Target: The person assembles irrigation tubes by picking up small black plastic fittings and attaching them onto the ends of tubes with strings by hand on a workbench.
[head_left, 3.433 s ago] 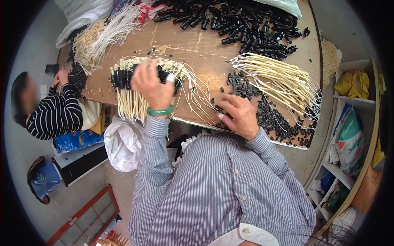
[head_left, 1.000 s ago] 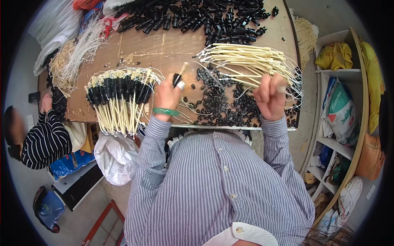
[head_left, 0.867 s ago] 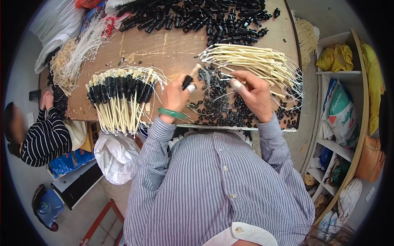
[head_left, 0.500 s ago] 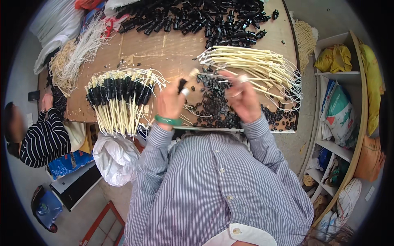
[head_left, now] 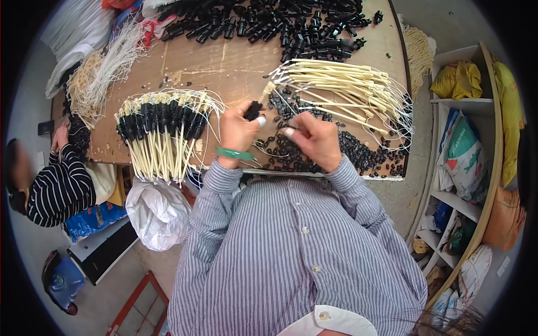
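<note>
My left hand (head_left: 240, 133), with a green bangle at its wrist, is closed around a black plastic fitting (head_left: 254, 110). A cream-coloured end piece (head_left: 269, 88) sticks up just beyond it, with a thin white cord (head_left: 284, 103) running from there toward my right hand (head_left: 317, 139). That hand's thumb and fingers are pinched together low over a pile of small black pieces (head_left: 353, 144); what lies between the fingertips is too small to make out. White coverings show on a fingertip of each hand.
Left of my hands lies a row of cream tubes with black fittings (head_left: 162, 120). Loose cream tubes with cords (head_left: 347, 89) lie at the right, and black fittings (head_left: 319, 42) are heaped at the back. Another person's hands (head_left: 60, 137) rest at the table's left edge. Shelves (head_left: 459, 103) stand right.
My right hand has come down and left from the cream tubes to the small black pieces, its fingers now pinched. My left hand has shifted slightly right, still holding the black fitting.
</note>
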Tool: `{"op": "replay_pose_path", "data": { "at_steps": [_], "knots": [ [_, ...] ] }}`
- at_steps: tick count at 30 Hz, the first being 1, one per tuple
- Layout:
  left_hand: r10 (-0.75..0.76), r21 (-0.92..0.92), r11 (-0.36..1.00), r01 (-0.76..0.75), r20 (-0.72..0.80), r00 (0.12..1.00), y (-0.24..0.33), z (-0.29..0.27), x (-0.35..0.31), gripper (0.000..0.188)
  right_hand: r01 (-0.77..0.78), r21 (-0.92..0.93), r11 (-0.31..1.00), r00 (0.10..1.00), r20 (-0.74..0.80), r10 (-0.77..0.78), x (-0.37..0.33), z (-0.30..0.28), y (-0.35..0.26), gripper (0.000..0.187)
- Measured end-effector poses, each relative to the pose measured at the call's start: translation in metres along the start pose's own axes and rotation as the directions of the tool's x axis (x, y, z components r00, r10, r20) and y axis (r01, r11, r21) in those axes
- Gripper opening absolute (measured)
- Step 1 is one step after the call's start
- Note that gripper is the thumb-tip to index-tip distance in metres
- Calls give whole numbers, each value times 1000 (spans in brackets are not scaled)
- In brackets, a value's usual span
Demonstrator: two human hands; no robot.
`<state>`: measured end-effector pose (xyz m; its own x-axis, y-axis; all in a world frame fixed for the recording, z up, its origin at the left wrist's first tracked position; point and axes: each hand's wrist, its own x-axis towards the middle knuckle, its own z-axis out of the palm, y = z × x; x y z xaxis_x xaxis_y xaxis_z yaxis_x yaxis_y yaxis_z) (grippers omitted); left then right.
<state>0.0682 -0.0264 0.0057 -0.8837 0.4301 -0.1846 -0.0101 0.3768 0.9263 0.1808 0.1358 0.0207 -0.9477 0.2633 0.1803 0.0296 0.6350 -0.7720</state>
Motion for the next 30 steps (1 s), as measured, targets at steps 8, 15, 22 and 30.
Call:
{"op": "replay_pose_path", "data": {
  "at_steps": [8,15,22,30],
  "knots": [
    [-42,-185,978,96,278,960,15,12,-4,24,304,-315,899,951,41,-307,1,6,-3,20],
    [142,182,966,-184,221,965,6,-3,-3,35,45,-48,998,999,27,-44,1,2,3,8],
    [305,402,829,-390,260,916,2,-5,-9,41,85,-126,988,994,-50,-92,6,2,-3,8],
    [257,350,854,-385,360,897,16,1,-11,42,34,-49,998,998,50,-31,3,8,0,12]
  ]
}}
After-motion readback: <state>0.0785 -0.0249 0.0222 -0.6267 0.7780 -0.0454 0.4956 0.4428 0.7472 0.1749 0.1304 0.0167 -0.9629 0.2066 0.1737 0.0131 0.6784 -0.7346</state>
